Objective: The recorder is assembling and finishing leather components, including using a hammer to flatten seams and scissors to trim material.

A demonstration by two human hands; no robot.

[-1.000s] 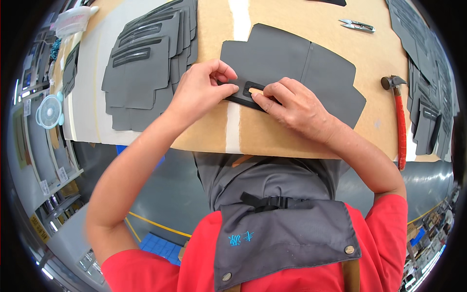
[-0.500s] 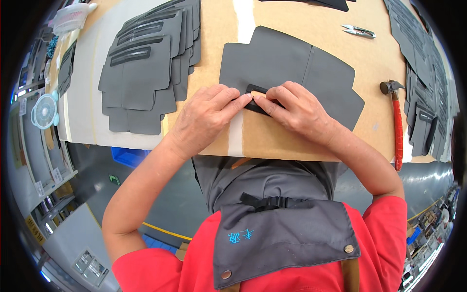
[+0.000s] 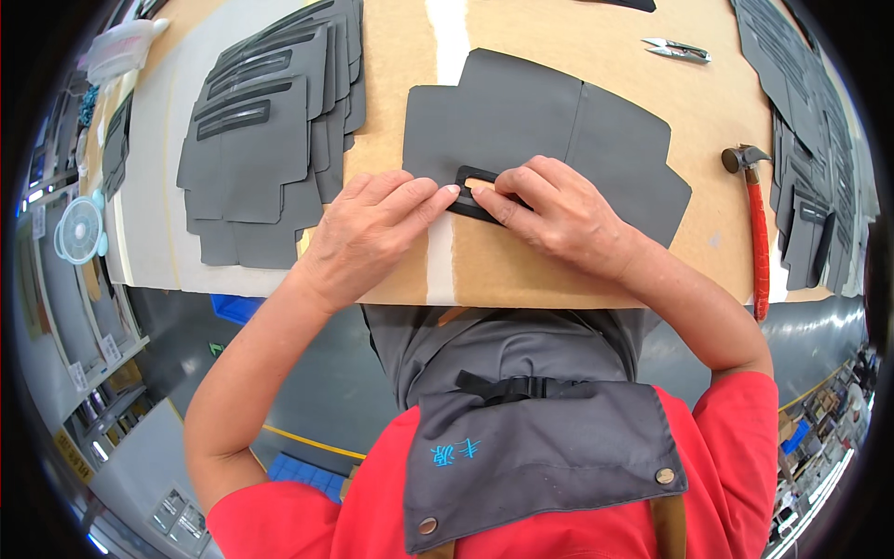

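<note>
A dark grey flat cut panel (image 3: 540, 102) with a centre seam lies before me, bearing a black elongated frame (image 3: 479, 173) around a tan opening near its lower edge. My left hand (image 3: 377, 224) rests at the panel's lower left, fingers stretched toward the frame, a fingertip pressing at its left end. My right hand (image 3: 559, 210) is bent over the frame, thumb at the opening and index finger curled onto the black piece, gripping it; the underside is hidden.
Grey panels with black strips are stacked left (image 3: 247, 168) and right (image 3: 796, 168) on the paper-covered table (image 3: 372, 56). Metal snips (image 3: 675, 51) lie top right, a red-handled hammer (image 3: 752, 224) at right. A small fan (image 3: 79, 228) and plastic container (image 3: 121, 51) are at far left.
My left hand has moved down and flattened, its pinched fingers stretching out. My right hand has shifted slightly left. The view has shifted a little.
</note>
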